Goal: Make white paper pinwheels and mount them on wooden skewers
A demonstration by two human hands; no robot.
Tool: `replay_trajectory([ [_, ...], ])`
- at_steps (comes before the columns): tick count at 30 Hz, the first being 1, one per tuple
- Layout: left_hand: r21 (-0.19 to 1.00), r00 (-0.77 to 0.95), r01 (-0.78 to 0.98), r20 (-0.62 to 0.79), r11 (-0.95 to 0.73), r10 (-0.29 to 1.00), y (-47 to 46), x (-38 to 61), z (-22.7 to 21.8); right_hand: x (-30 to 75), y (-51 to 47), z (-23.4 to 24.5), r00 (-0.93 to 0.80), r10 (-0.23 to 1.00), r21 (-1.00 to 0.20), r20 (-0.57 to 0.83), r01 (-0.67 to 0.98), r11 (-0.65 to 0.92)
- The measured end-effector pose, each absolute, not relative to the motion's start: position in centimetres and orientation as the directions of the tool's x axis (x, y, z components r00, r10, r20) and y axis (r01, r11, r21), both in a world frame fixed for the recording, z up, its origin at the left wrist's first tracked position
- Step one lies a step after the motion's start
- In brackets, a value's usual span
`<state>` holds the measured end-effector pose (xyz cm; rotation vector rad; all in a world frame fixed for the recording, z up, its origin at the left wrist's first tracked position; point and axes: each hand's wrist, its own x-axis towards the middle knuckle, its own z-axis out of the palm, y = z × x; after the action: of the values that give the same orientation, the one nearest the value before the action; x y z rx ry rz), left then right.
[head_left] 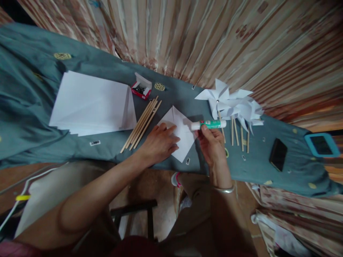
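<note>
Centre of the frame, and there was the paper, turned like a diamond on the cloth-covered desk, one corner up, one corner down! The left hand lay over its left side, fingers spread across the sheet. And just right of centre, the right hand had the glue stick, pinched between thumb and fingers, nearly level across the frame by the paper's right side.

Now, the handling! That tube was probably light, stiff and rather smooth; its middle, right where the thumb sat, seemed the place to grip. The paper looked the trickier customer: thin, light, apt to slide or crumple, so best held flat under spread fingertips.

And the looks: plain white paper, a crease running down from the top corner; a green-banded tube with white ends, the left one longer, though whether it was capped could not be told. Wooden sticks lay near, to its left; white pinwheels crowded the upper right.
</note>
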<state>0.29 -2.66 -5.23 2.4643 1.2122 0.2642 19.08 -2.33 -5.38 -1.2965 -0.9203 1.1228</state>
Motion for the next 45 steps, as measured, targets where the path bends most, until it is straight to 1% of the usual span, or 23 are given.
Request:
replay_trajectory([
  [3, 0.459, 0.622, 0.685, 0.033, -0.565, 0.782, -2.7, 0.1, -5.1, 19.3, -2.2, -5.1, 0.250, 0.953, -0.963, -0.173, -0.245, -0.111],
  [5, 0.532, 0.616, 0.641, 0.075, -0.554, 0.784, -2.5, -0.2, -5.0, 19.4, -2.2, -5.0, 0.235, 0.949, -0.941, -0.210, -0.311, -0.132],
  [6, 0.590, 0.593, 0.611, 0.099, -0.528, 0.799, -2.4, -0.4, -5.0, 19.4, -2.2, -4.9, 0.229, 0.948, -0.931, -0.221, -0.338, -0.136],
  [7, 0.664, 0.551, 0.577, 0.114, -0.476, 0.827, -2.3, -0.6, -5.0, 19.4, -2.2, -4.8, 0.227, 0.947, -0.922, -0.227, -0.363, -0.134],
  [9, 0.836, 0.403, 0.468, 0.088, -0.287, 0.911, -1.9, -0.9, -5.1, 19.4, -2.1, -4.6, 0.225, 0.947, -0.903, -0.228, -0.412, -0.120],
  [11, 0.968, 0.226, 0.245, -0.008, -0.048, 0.974, -1.4, -1.0, -5.2, 19.2, -2.0, -4.3, 0.207, 0.949, -0.876, -0.235, -0.469, -0.115],
  [12, 0.996, 0.161, 0.080, -0.048, 0.035, 0.986, -1.2, -1.0, -5.3, 19.1, -2.0, -4.2, 0.193, 0.950, -0.856, -0.244, -0.504, -0.117],
  [13, 0.992, 0.133, -0.095, -0.076, 0.089, 0.988, -1.1, -1.0, -5.2, 18.9, -2.0, -4.1, 0.178, 0.951, -0.834, -0.253, -0.538, -0.121],
  [14, 0.960, 0.134, -0.236, -0.122, 0.151, 0.983, -0.9, -0.9, -5.1, 18.7, -1.9, -4.1, 0.159, 0.952, -0.812, -0.262, -0.569, -0.128],
  [15, 0.913, 0.156, -0.335, -0.190, 0.233, 0.969, -0.8, -0.9, -4.9, 18.4, -1.9, -4.0, 0.139, 0.952, -0.790, -0.272, -0.597, -0.138],
  [16, 0.863, 0.172, -0.404, -0.254, 0.304, 0.952, -0.8, -0.9, -4.6, 18.1, -1.9, -4.0, 0.117, 0.952, -0.770, -0.282, -0.620, -0.151],
  [18, 0.788, 0.213, -0.482, -0.318, 0.382, 0.924, -0.8, -1.0, -4.0, 17.4, -1.8, -3.8, 0.063, 0.953, -0.731, -0.298, -0.656, -0.185],
  [20, 0.772, 0.240, -0.496, -0.317, 0.396, 0.918, -0.8, -1.2, -3.4, 16.5, -1.8, -3.7, 0.009, 0.954, -0.698, -0.298, -0.684, -0.211],
  [24, 0.811, 0.268, -0.458, -0.264, 0.364, 0.926, -0.7, -1.6, -2.7, 14.7, -2.0, -3.4, -0.060, 0.963, -0.653, -0.263, -0.724, -0.223],
  [27, 0.810, 0.265, -0.462, -0.262, 0.360, 0.928, -0.6, -1.7, -2.6, 13.7, -2.0, -3.4, -0.086, 0.961, -0.628, -0.262, -0.741, -0.237],
  [31, 0.767, 0.257, -0.516, -0.286, 0.382, 0.923, -0.5, -1.6, -2.7, 13.4, -1.7, -3.3, -0.036, 0.964, -0.658, -0.262, -0.725, -0.206],
  [34, 0.797, 0.264, -0.487, -0.255, 0.357, 0.930, -0.5, -1.6, -2.7, 13.4, -1.6, -3.2, 0.014, 0.967, -0.679, -0.253, -0.715, -0.167],
  [37, 0.815, 0.272, -0.468, -0.234, 0.341, 0.933, -0.5, -1.7, -2.7, 13.2, -1.8, -3.2, 0.019, 0.965, -0.697, -0.262, -0.696, -0.175],
  [40, 0.767, 0.277, -0.522, -0.262, 0.373, 0.925, -0.5, -1.7, -2.6, 13.1, -1.9, -3.2, 0.029, 0.968, -0.719, -0.250, -0.675, -0.165],
  [45, 0.578, 0.304, -0.683, -0.330, 0.446, 0.894, -0.7, -1.6, -2.4, 13.0, -1.8, -3.3, 0.020, 0.968, -0.715, -0.248, -0.678, -0.170],
])
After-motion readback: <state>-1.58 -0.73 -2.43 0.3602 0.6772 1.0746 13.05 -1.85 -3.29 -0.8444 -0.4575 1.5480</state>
